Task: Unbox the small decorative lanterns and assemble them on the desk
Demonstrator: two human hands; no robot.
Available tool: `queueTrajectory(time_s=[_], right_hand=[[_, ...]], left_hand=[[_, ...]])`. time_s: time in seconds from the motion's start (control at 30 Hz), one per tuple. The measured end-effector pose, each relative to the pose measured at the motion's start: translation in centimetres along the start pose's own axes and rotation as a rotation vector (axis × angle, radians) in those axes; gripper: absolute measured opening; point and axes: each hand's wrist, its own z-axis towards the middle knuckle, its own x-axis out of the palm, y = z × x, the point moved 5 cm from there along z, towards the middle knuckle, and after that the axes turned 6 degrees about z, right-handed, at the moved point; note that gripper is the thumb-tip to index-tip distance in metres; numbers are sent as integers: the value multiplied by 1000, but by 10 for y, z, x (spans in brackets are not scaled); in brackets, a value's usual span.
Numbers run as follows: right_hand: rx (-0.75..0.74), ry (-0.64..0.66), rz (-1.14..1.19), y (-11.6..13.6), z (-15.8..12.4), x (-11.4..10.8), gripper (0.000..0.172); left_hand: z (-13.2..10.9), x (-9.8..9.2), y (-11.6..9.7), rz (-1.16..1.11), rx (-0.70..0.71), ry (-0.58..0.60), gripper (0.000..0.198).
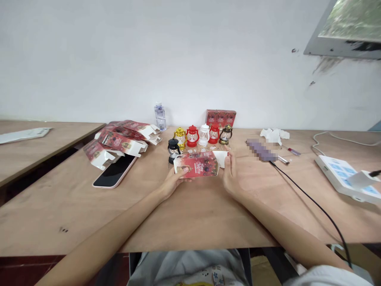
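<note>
Both my hands hold a small red printed box (198,164) lying on its side on the wooden table (190,214). My left hand (174,180) grips its left end, thumb on the front face. My right hand (233,174) is at its right end by the open white flap, fingers pressed together along it. Just behind the box stands a black mini lantern (173,149). A row of mini lanterns follows: gold (180,137), red (192,136), white (204,134), another red (214,133) and bronze (225,134).
A pile of flat red boxes (120,140) lies at the left over a pink phone (114,171). A water bottle (160,116) and closed red boxes (220,117) stand by the wall. A black cable (312,200), a white power strip (345,176) and crumpled tissue (274,135) are at the right.
</note>
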Motion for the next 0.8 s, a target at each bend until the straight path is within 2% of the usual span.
queueTrajectory(time_s=[0.17,0.33,0.47,0.63,0.8], right_hand=[[-146,102,-151,13,1,-2,32],[-73,128,-126,5,8,-5,26],[-61,221,-65,4,10,-1,26],[-4,242,22,3,6,3,30],[-4,271,13,4,4,4,30]], left_hand=[[1,-2,-1,-35,0,-27,42],[0,-2,-3,-105,-24,-63,42],[1,-5,-3,-179,-66,-117,42],[2,-4,-2,-168,-58,-103,44],[3,-5,-1,-156,-65,-127,46]])
